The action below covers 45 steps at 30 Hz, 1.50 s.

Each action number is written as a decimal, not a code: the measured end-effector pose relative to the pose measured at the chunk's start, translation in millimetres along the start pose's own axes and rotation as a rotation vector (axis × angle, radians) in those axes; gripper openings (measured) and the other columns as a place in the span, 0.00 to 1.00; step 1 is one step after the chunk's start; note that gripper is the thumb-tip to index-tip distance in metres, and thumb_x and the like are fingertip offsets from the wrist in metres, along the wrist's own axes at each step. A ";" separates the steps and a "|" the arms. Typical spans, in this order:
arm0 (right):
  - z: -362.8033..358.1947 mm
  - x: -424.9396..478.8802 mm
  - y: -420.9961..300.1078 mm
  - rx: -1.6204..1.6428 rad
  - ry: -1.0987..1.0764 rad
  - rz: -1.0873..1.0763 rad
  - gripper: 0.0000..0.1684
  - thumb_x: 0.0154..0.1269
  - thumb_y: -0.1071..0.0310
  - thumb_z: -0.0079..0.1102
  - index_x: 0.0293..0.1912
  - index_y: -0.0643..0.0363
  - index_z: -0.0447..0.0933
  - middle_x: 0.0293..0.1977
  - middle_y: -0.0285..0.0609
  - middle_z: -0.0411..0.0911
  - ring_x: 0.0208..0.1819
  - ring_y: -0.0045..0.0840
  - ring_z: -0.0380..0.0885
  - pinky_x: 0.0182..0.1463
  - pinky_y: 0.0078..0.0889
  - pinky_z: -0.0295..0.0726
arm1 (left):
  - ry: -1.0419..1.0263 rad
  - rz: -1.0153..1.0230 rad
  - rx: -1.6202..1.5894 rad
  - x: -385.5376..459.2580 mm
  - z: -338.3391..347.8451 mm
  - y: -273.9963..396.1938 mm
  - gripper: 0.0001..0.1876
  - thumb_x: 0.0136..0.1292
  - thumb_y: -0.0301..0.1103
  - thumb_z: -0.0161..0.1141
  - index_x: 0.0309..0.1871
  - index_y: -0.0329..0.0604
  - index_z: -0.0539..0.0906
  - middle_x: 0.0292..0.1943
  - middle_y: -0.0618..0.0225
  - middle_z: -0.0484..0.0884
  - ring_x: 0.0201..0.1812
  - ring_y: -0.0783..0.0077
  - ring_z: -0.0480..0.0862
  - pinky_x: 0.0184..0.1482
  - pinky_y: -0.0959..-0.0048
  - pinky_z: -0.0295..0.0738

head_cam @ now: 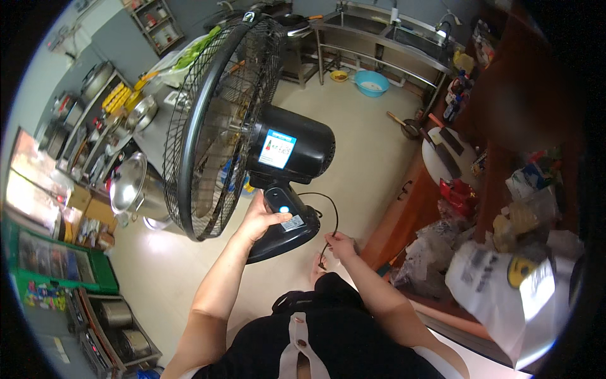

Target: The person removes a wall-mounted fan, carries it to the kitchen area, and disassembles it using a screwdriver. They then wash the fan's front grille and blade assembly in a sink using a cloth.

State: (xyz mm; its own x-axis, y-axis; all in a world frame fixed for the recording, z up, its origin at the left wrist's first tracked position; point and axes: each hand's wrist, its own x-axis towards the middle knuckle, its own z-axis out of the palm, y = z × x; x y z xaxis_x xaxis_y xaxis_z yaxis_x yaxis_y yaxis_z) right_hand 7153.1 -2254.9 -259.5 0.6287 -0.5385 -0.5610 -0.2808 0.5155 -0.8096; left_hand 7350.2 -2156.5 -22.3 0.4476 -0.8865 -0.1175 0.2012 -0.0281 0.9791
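A black electric fan [298,137] with a round wire guard [189,137] is held up in front of me, its guard facing left. My left hand [259,219] grips the fan's neck, thumb lying across the front beside a small label. Below the neck, the oval base [279,244] hangs above the floor. A thin black power cord [337,208] loops from the back of the stand down to my right hand [340,246], which pinches it between thumb and fingers. The cord's lower end dangles just above my foot.
On the right, a wooden counter [402,189] carries a white cutting board [431,161] with knives and several plastic bags [426,256]. A steel sink [360,21] stands at the back, a blue basin [371,84] beneath it. At left are a large steel pot [130,184] and loaded shelves [80,137].
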 end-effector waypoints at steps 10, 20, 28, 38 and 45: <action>-58.9 83.1 8.7 0.226 0.239 0.268 0.10 0.69 0.60 0.54 0.36 0.54 0.79 0.27 0.29 0.77 0.28 0.14 0.71 0.27 0.18 0.70 | -0.252 -0.086 -0.052 161.4 3.2 0.7 0.36 0.44 0.09 0.61 0.60 0.42 0.67 0.51 0.69 0.76 0.53 0.71 0.76 0.55 0.70 0.73; -65.1 134.5 125.1 -0.204 0.791 0.147 0.08 0.66 0.69 0.53 0.33 0.60 0.78 0.25 0.39 0.77 0.25 0.21 0.75 0.26 0.24 0.72 | -0.554 -0.248 0.066 290.6 -14.2 -22.2 0.36 0.43 0.12 0.68 0.59 0.42 0.68 0.51 0.68 0.77 0.53 0.70 0.77 0.57 0.70 0.73; -39.5 167.1 135.2 0.136 0.851 0.308 0.15 0.62 0.61 0.58 0.41 0.64 0.78 0.30 0.42 0.80 0.28 0.22 0.80 0.32 0.23 0.79 | -0.609 -0.380 -0.057 317.3 1.5 -73.2 0.36 0.44 0.13 0.65 0.61 0.41 0.68 0.52 0.66 0.76 0.55 0.67 0.76 0.60 0.68 0.69; -59.5 1.8 181.1 -0.700 1.783 0.036 0.20 0.62 0.75 0.46 0.54 0.64 0.67 0.51 0.58 0.70 0.54 0.48 0.69 0.58 0.44 0.70 | -0.647 -0.511 -0.070 287.7 22.0 -107.2 0.31 0.45 0.14 0.64 0.56 0.42 0.73 0.48 0.71 0.79 0.51 0.70 0.77 0.55 0.70 0.72; -81.5 -22.3 134.8 -0.979 1.448 0.652 0.35 0.57 0.76 0.50 0.66 0.64 0.57 0.59 0.50 0.63 0.61 0.43 0.62 0.64 0.47 0.64 | -0.632 -0.528 -0.076 269.7 14.0 -90.7 0.35 0.47 0.13 0.62 0.61 0.42 0.69 0.52 0.67 0.76 0.54 0.67 0.76 0.56 0.68 0.71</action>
State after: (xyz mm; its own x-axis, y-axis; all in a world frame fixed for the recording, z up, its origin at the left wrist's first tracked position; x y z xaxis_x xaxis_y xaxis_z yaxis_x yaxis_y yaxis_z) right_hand 7042.2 -2227.7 -370.3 -0.6159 -0.7862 -0.0504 -0.7876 0.6130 0.0623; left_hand 7440.6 -2399.6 -140.5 -0.2919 -0.8586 -0.4215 0.3163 -0.5026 0.8046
